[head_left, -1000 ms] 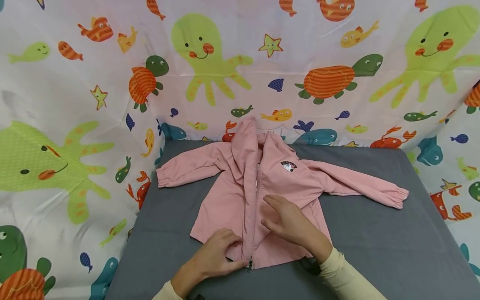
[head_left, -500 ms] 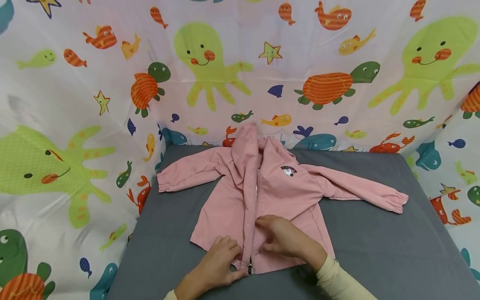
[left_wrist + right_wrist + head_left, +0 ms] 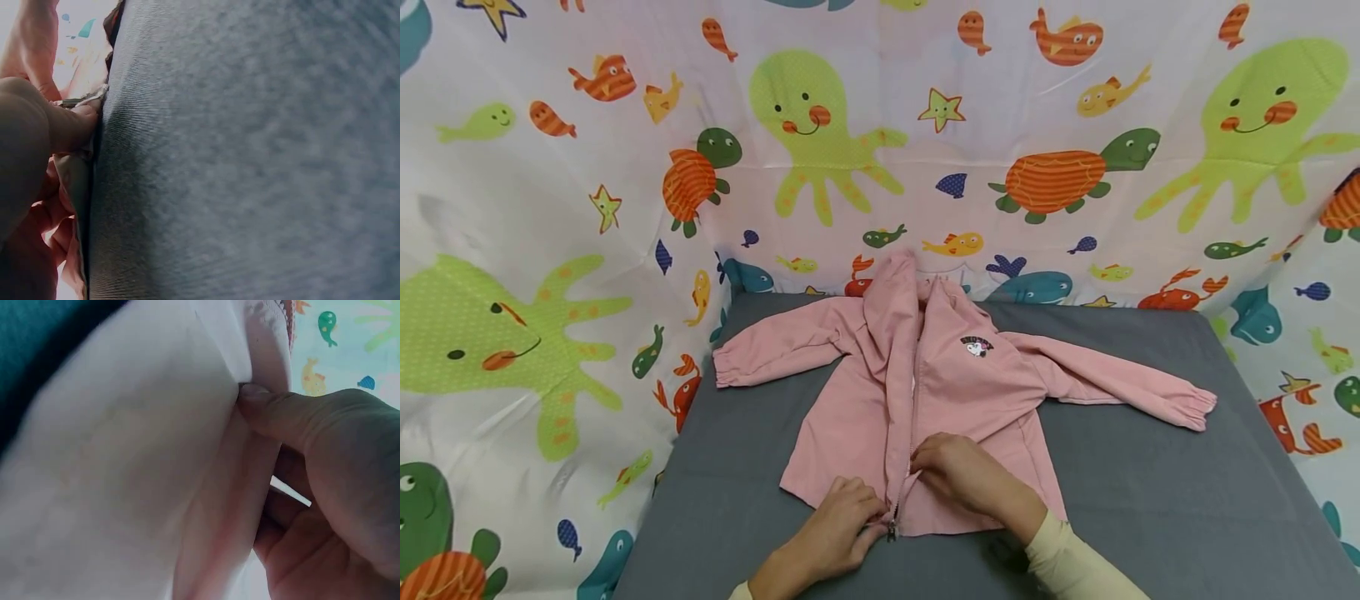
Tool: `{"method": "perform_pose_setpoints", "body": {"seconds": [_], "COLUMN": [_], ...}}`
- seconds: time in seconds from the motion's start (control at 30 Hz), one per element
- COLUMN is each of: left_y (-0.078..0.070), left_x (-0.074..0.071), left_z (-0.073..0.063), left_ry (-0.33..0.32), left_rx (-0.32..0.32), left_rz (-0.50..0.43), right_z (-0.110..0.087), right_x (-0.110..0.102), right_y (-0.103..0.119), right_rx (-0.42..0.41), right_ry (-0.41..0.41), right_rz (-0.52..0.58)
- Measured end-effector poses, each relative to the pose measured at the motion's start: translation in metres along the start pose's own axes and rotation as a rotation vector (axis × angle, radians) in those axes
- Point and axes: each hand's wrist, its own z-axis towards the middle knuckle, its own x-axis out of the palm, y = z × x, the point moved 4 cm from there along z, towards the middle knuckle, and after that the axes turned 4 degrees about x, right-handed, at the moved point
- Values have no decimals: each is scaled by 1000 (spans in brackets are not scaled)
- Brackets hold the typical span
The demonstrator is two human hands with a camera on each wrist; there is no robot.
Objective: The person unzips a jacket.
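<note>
A pink child's jacket (image 3: 966, 387) lies front up in the head view, hood at the back and sleeves spread wide. Near the bottom of its front opening, my left hand (image 3: 831, 533) pinches the hem beside the zipper slider (image 3: 892, 530). In the left wrist view the thumb (image 3: 75, 128) presses on the cloth edge. Higher along the front edge, my right hand (image 3: 966, 475) pinches the jacket's zip-side fabric. The right wrist view shows the right thumb (image 3: 269, 409) against the pink cloth (image 3: 125, 462), with the other fingers behind it.
The jacket rests on a grey cloth-covered table (image 3: 1150, 483). A white curtain (image 3: 917, 50) printed with sea animals stands at the back and both sides, close behind the hood.
My right hand has come down and left from above the jacket and now grips its front edge, lifting it slightly. The left hand stays by the hem. The head view has tilted slightly.
</note>
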Motion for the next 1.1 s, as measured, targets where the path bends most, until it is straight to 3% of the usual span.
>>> {"method": "perform_pose_setpoints", "body": {"seconds": [0.13,0.37,0.53,0.63,0.73,0.83,0.97,1.1], "left_y": [1,1,1,3,7,14,29,44], "left_x": [1,-1,-2,-6,-15,-28,-47,-62], "left_z": [3,7,8,8,12,18,31,47], "left_ry": [40,114,108,95,33,-93,-255,-328], "left_rx": [6,2,-33,-44,-47,-57,-104,-175], "left_rz": [-30,-75,-101,-147,-205,-215,-118,2], "right_z": [2,9,9,4,1,0,-1,0], "right_x": [-16,-71,-72,-66,-67,-75,-87,-92], "right_y": [-9,-31,-30,-27,-27,-28,-30,-31], "right_rx": [23,116,90,123,190,227,255,287], "right_ry": [39,-87,67,165,167,73,-90,-171], "right_rz": [41,-3,59,137,183,178,110,45]}}
